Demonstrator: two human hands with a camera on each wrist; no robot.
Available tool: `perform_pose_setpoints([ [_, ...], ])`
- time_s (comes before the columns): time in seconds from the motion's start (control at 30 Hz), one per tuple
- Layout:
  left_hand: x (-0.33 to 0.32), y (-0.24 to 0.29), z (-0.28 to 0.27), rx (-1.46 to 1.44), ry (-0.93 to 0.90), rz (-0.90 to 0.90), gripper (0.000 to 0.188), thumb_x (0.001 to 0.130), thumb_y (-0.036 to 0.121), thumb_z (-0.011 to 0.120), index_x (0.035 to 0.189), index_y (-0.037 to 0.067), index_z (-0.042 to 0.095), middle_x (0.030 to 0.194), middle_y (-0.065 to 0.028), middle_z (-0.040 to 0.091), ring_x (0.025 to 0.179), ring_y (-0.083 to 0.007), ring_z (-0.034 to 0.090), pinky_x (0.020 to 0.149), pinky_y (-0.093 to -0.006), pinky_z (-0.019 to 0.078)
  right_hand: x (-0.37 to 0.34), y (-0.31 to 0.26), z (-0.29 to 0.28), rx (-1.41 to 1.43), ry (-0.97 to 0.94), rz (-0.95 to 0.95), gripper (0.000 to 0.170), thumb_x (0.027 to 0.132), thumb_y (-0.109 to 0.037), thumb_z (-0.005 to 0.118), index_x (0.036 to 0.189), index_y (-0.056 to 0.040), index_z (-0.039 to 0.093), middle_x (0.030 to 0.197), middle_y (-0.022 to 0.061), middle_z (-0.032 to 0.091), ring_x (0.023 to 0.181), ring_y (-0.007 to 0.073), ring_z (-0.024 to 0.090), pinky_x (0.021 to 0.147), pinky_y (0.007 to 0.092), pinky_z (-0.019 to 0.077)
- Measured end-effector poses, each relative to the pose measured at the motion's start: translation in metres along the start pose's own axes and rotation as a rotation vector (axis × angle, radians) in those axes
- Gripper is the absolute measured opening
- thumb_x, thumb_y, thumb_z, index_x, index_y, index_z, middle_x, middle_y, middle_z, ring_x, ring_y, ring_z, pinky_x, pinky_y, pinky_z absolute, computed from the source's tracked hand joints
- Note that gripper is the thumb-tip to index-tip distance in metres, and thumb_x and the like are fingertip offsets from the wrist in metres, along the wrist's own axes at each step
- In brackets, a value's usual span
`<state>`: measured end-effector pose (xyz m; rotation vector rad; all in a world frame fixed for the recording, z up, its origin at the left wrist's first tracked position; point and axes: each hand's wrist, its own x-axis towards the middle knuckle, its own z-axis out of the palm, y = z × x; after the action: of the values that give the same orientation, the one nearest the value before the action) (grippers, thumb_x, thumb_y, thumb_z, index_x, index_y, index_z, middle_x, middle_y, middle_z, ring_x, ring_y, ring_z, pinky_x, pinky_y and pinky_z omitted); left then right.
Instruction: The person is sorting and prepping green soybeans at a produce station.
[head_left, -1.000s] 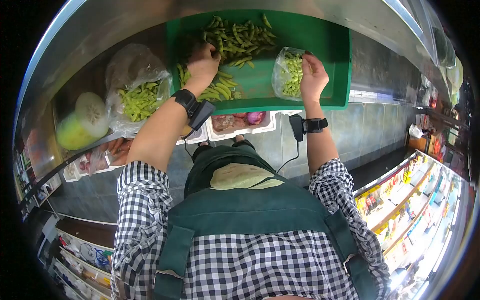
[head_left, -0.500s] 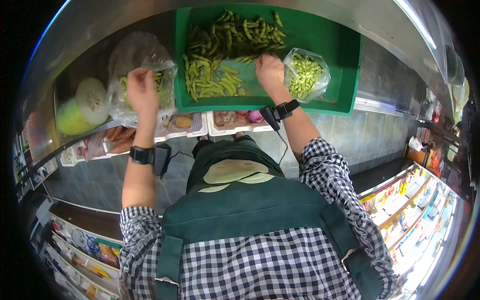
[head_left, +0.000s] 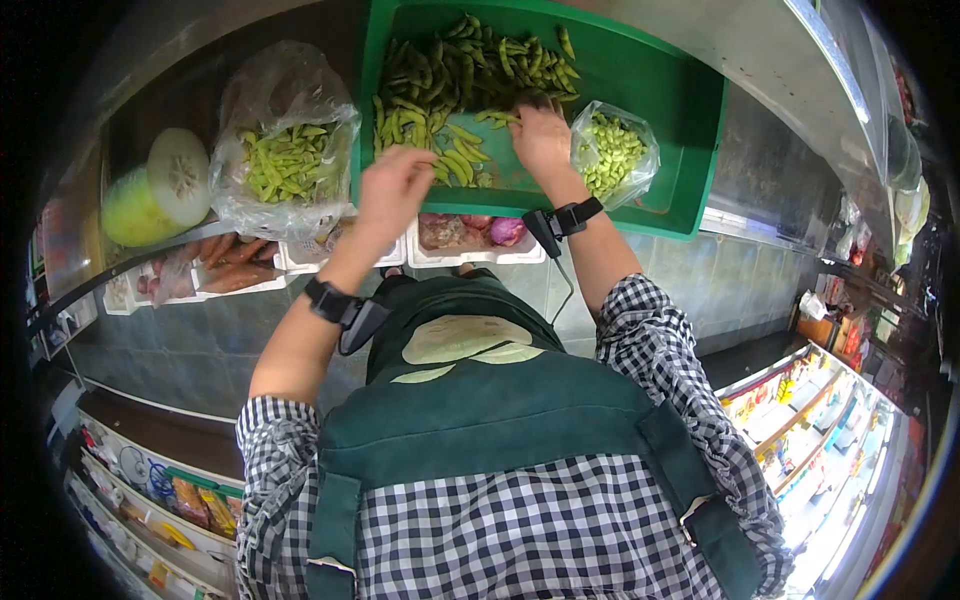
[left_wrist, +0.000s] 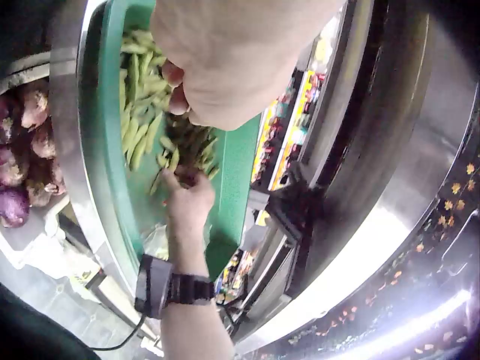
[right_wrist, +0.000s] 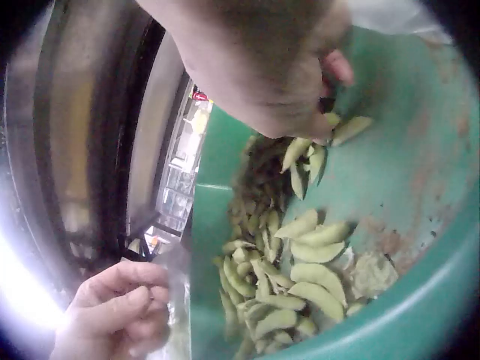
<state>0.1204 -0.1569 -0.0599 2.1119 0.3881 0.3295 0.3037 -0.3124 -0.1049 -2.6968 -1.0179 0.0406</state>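
A green tub [head_left: 705, 150] holds a heap of edamame pods [head_left: 430, 75] at its left and far side. My right hand [head_left: 540, 138] is down in the tub at the heap's edge. Its thumb and fingertips pinch an edamame pod [right_wrist: 331, 120] in the right wrist view. Beside that hand, a clear bag of shelled green beans [head_left: 612, 152] stands open. Over the tub's near left rim hovers my left hand [head_left: 398, 182], fingers loosely bent and nothing showing in them. Left of the tub sits another clear bag with more pods [head_left: 285, 165].
A cut winter melon [head_left: 160, 190] lies at the far left. Below the counter are crates with carrots [head_left: 235, 262] and purple onions [head_left: 505, 232]. The counter's metal edge curves round the tub. Lit shelves of packaged goods [head_left: 810, 410] stand at the lower right.
My left hand went from the tub to over the bag of pods, then back to the tub's near left rim. My right hand left the bean bag and moved left to the pods.
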Motion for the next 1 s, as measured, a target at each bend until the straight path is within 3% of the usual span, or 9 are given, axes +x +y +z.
perform_pose_setpoints([
  [0.13,0.018,-0.010,0.050,-0.007,-0.084,0.059,0.017,0.078,0.005,0.063,0.096,0.004,0.062,0.084,-0.0120,0.059,0.070,-0.0213,0.061,0.063,-0.0287,0.0482,-0.007,0.013,0.002,0.140,0.073,0.094,0.022,0.071,-0.016,0.070,0.087,-0.0032,0.062,0.081,0.0141,0.063,0.083,0.0297,0.060,0.076,0.0396,0.0476],
  [0.3,0.061,-0.013,0.093,0.279,0.050,0.054,0.020,0.074,0.012,0.065,0.092,0.002,0.062,0.087,-0.0160,0.060,0.079,-0.0316,0.061,0.068,-0.0404,0.0486,-0.009,0.029,0.003,0.410,0.078,0.273,0.024,0.070,-0.019,0.073,0.083,-0.0024,0.062,0.071,0.0086,0.063,0.064,0.0222,0.062,0.061,0.0334,0.0501],
  [0.63,0.071,-0.017,0.089,0.422,-0.202,-0.200,0.014,0.070,0.018,0.063,0.078,0.006,0.064,0.088,-0.0156,0.064,0.078,-0.0320,0.062,0.068,-0.0437,0.0499,-0.013,0.028,0.009,0.319,0.158,0.219,0.021,0.070,-0.015,0.070,0.085,-0.0034,0.062,0.074,0.0111,0.062,0.071,0.0277,0.061,0.065,0.0368,0.0499],
  [0.7,0.060,-0.024,0.079,0.249,-0.209,-0.224,0.012,0.069,0.019,0.065,0.075,0.008,0.065,0.084,-0.0153,0.065,0.073,-0.0301,0.063,0.065,-0.0409,0.0497,-0.013,0.018,0.007,0.183,0.300,-0.022,0.018,0.071,-0.011,0.066,0.087,-0.0049,0.061,0.079,0.0143,0.060,0.080,0.0328,0.058,0.075,0.0406,0.0475],
  [0.8,0.046,-0.035,0.064,0.145,-0.219,-0.207,0.014,0.072,0.017,0.066,0.079,0.005,0.065,0.075,-0.0128,0.064,0.063,-0.0239,0.062,0.059,-0.0348,0.0486,-0.004,0.006,0.016,0.215,0.179,-0.273,0.017,0.072,-0.008,0.063,0.089,-0.0064,0.060,0.084,0.0161,0.058,0.086,0.0349,0.055,0.082,0.0428,0.0437],
  [0.83,0.041,-0.041,0.060,0.145,-0.212,-0.212,0.014,0.072,0.017,0.066,0.079,0.005,0.065,0.075,-0.0128,0.064,0.063,-0.0239,0.062,0.059,-0.0348,0.0486,-0.001,0.006,0.019,0.218,0.176,-0.281,0.017,0.072,-0.008,0.063,0.089,-0.0064,0.060,0.084,0.0161,0.058,0.086,0.0349,0.055,0.082,0.0428,0.0437],
  [0.9,0.031,-0.045,0.050,-0.432,-0.178,-0.340,0.017,0.078,0.011,0.062,0.092,0.001,0.063,0.072,-0.0066,0.061,0.065,-0.0150,0.060,0.059,-0.0269,0.0467,0.002,0.003,0.024,0.050,0.074,-0.255,0.018,0.073,-0.006,0.061,0.091,-0.0074,0.059,0.085,0.0152,0.058,0.090,0.0332,0.054,0.086,0.0436,0.0411],
  [0.93,0.026,-0.043,0.042,-0.433,-0.167,-0.346,0.017,0.078,0.011,0.062,0.092,0.001,0.063,0.072,-0.0066,0.061,0.065,-0.0150,0.060,0.059,-0.0269,0.0467,0.003,0.003,0.024,0.052,0.069,-0.266,0.018,0.073,-0.006,0.061,0.091,-0.0074,0.059,0.085,0.0152,0.058,0.090,0.0332,0.054,0.086,0.0436,0.0411],
  [1.0,0.015,-0.031,0.019,-0.876,-0.222,-0.447,0.019,0.084,0.004,0.055,0.102,-0.002,0.056,0.081,-0.0049,0.058,0.079,-0.0109,0.058,0.065,-0.0224,0.0446,0.006,0.004,0.020,0.077,-0.079,-0.237,0.016,0.073,-0.007,0.063,0.088,-0.0067,0.059,0.083,0.0150,0.060,0.085,0.0331,0.057,0.079,0.0429,0.0443],
])
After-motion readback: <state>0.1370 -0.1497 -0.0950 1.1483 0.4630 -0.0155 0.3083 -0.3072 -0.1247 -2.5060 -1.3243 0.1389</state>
